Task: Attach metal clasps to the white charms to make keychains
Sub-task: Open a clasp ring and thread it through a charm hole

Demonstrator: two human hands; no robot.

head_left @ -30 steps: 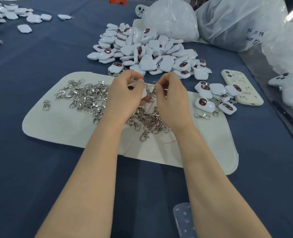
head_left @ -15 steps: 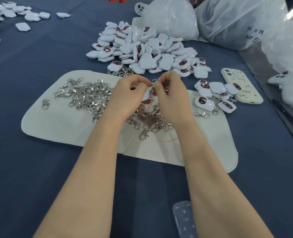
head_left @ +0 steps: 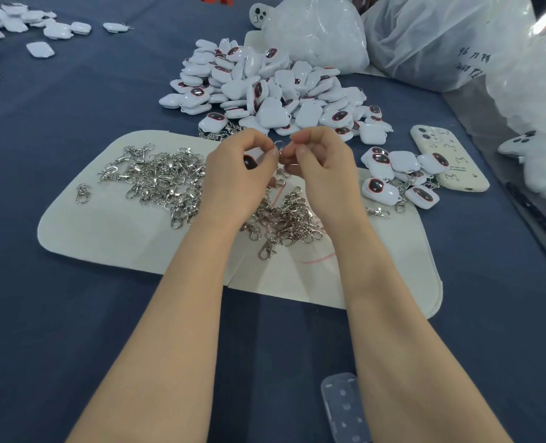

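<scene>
Nearest, on the blue bench [head_left: 41, 314]: white mat [head_left: 105, 238] strewn with loose clasps [head_left: 163, 180]. Above the mat: left hand [head_left: 236, 177], fingers curled round one white charm [head_left: 253, 158]; right hand [head_left: 323, 174], fingers pinching a metal clasp [head_left: 278, 144] just beside that charm. Beyond: heaped charm pile [head_left: 265, 87], plastic bags [head_left: 323, 30].
</scene>
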